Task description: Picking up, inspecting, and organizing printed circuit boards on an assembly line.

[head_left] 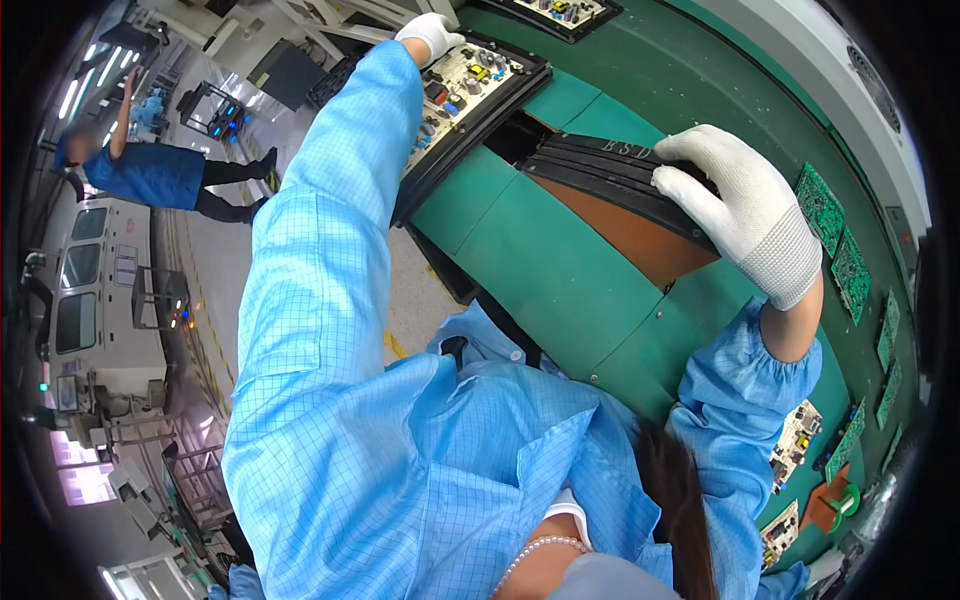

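Observation:
My left hand (433,37), in a white knit glove, is at the far left corner of a black tray (522,78). Its fingers are curled at the rim, partly hidden. A pale circuit board (462,88) with capacitors and yellow and blue parts lies in that tray; my left sleeve covers part of it. Nearer the right, my gloved right hand (738,205) grips the end of a stack of flat black frames (610,172), thumb on the near side and fingers over the top. The stack sits on the green work surface (540,270), over a brown panel (625,235).
Another black tray with a board (560,12) stands at the far edge. Green circuit boards (822,210) line the right side, with pale boards (797,440) lower down. At left, a person in blue (150,170) stands on the aisle floor beside a white machine (105,270).

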Action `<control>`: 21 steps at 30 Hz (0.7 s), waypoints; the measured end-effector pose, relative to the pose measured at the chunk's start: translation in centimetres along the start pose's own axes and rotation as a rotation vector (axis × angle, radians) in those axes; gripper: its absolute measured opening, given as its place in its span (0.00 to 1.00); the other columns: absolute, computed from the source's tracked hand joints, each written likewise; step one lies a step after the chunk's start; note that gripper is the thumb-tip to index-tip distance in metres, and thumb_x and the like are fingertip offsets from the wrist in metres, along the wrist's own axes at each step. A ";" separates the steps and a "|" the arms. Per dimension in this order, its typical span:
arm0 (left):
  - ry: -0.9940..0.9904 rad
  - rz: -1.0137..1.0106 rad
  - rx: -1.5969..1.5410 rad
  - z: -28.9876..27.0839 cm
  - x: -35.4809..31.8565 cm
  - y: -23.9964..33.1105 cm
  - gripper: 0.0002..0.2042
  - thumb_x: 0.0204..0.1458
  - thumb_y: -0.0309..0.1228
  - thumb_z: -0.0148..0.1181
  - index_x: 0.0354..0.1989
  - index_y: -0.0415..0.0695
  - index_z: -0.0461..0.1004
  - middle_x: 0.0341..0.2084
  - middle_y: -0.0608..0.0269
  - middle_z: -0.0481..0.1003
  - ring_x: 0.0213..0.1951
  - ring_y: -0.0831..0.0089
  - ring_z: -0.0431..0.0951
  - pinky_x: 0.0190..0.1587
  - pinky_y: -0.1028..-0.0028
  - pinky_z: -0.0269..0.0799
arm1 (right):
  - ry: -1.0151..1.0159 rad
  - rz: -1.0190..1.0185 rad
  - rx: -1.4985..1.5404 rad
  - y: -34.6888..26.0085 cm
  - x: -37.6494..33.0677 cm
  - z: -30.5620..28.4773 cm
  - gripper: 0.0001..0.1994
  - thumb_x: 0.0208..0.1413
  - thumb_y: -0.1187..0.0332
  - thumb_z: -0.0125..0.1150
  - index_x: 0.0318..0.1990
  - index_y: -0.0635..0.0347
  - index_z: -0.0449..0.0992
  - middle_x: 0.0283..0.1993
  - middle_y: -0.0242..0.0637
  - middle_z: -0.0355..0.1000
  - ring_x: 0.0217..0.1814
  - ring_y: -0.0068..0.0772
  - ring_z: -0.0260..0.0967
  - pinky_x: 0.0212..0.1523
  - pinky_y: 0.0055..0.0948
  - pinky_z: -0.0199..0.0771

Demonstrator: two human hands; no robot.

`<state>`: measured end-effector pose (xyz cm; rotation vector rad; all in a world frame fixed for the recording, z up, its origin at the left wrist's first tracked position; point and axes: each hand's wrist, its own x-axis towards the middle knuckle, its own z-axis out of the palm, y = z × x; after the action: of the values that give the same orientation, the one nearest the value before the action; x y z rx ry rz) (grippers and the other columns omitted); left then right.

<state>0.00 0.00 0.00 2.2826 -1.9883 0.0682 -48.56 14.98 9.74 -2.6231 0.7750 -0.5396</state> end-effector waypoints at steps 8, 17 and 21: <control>0.142 0.002 -0.019 2.4 2.2 -1.7 0.23 0.55 0.48 0.61 0.50 0.40 0.80 0.44 0.48 0.81 0.48 0.52 0.80 0.54 0.62 0.74 | 0.079 -0.011 0.001 0.4 0.1 0.4 0.16 0.61 0.57 0.58 0.42 0.64 0.79 0.39 0.47 0.74 0.44 0.50 0.74 0.48 0.39 0.74; 0.026 0.511 -0.237 -3.3 -2.2 2.2 0.24 0.50 0.45 0.67 0.51 0.39 0.80 0.44 0.48 0.82 0.47 0.58 0.82 0.52 0.66 0.75 | 0.027 0.004 0.015 0.3 -0.2 0.1 0.15 0.61 0.62 0.58 0.46 0.65 0.77 0.42 0.46 0.74 0.46 0.46 0.74 0.51 0.37 0.73; -0.092 0.241 -0.125 -4.3 -1.9 4.4 0.20 0.50 0.44 0.67 0.46 0.43 0.83 0.39 0.52 0.83 0.43 0.58 0.83 0.49 0.65 0.76 | 0.027 -0.009 -0.018 0.4 -0.2 0.2 0.15 0.62 0.62 0.58 0.46 0.65 0.77 0.42 0.46 0.74 0.47 0.46 0.74 0.51 0.37 0.73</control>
<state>-4.43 1.74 4.36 1.9963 -2.2365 -0.1392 -48.84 14.84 9.39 -2.6418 0.7798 -0.5747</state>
